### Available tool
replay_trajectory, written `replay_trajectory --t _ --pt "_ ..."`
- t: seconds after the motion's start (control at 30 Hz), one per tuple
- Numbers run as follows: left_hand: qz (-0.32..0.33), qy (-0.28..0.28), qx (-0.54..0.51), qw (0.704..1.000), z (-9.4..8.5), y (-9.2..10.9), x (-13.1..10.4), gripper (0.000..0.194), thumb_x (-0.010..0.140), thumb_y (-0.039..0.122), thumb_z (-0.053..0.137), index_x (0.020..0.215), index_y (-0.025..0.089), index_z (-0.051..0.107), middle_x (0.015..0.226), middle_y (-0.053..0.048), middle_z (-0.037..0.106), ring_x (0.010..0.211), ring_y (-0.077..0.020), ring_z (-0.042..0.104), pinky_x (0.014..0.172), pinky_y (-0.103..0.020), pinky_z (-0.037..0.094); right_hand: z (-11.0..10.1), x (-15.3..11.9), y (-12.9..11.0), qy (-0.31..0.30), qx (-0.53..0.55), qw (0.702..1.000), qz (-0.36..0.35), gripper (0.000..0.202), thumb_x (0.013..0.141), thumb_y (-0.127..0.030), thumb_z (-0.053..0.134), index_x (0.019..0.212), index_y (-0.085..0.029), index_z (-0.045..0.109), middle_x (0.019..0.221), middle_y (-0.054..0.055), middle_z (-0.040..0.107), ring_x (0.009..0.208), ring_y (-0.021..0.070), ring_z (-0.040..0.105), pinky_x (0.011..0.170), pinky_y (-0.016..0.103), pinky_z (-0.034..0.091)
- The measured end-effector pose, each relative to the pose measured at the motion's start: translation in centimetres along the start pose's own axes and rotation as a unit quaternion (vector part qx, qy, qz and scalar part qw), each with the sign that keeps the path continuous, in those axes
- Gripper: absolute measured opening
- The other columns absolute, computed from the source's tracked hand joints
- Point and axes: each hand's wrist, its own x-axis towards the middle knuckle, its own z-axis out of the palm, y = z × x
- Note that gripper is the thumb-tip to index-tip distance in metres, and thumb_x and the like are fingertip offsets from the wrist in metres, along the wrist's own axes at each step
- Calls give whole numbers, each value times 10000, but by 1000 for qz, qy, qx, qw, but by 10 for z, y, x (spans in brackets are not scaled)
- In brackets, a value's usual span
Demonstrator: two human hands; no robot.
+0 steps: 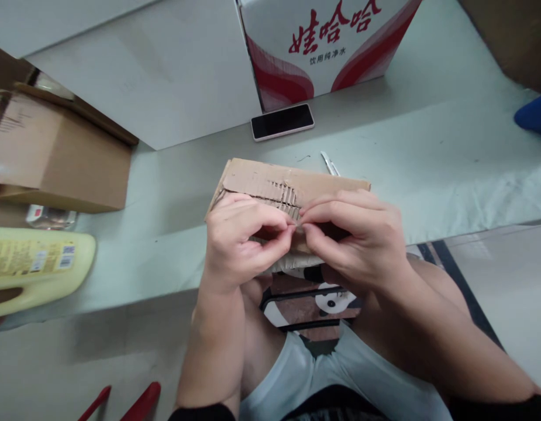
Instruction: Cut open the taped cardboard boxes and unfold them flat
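A small brown cardboard box (pixel 252 172) lies at the table's front edge, its top torn so that the corrugated ridges show beside a dark seam. My left hand (pixel 248 234) is over its left part, thumb and forefinger pinched together near the seam. Close by, my right hand (pixel 358 228) pinches at the same spot from the right. Whatever sits between the fingertips is too small to make out; it may be a bit of tape or torn cardboard. Just behind the box a utility knife (pixel 330 164) rests on the table, its lower end hidden.
Behind the box lies a phone (pixel 282 121), in front of a white and red carton (pixel 288 76) and a large white box (pixel 165 76). At left are an opened brown carton (pixel 86 158) and a yellow bottle (pixel 46 263). A blue object (pixel 536 117) shows at the right edge.
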Motion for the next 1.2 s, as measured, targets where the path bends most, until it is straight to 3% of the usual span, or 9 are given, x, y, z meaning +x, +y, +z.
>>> replay_trajectory --t 0.33,0.6,0.7,1.03,1.2 --pt "-15 16 3 1000 0 1 -1 187 786 120 706 719 235 576 656 60 727 552 -125 661 610 -330 537 1 0 0 7 -35 999 30 126 817 -153 585 714 -225 577 702 4 694 635 145 615 605 304 438" --pt "-77 54 -40 995 1 -1 -9 119 826 189 736 784 246 640 750 16 765 622 -137 693 542 -291 563 -2 0 0 -14 -3 1000 10 77 886 -252 591 854 -222 655 778 32 722 689 172 654 646 324 475" --pt "-71 56 -40 995 2 -2 -10 113 833 196 743 787 242 650 771 8 772 660 -144 712 554 -284 569 -1 0 1 -22 -1 1000 9 116 890 -314 635 824 -223 665 759 27 733 669 163 658 638 316 469" --pt "-43 30 2 999 3 1 -3 120 808 162 748 878 247 700 753 42 761 572 -111 667 595 -278 569 0 1 2 -21 1 1000 12 111 862 -200 627 757 -212 659 723 1 733 651 134 653 662 300 457" --pt "12 35 38 999 3 -3 0 80 836 199 715 785 259 724 667 47 744 556 -118 670 620 -284 555 -1 1 1 -33 -4 999 12 117 856 -204 623 743 -216 648 719 -12 730 659 129 659 658 301 423"
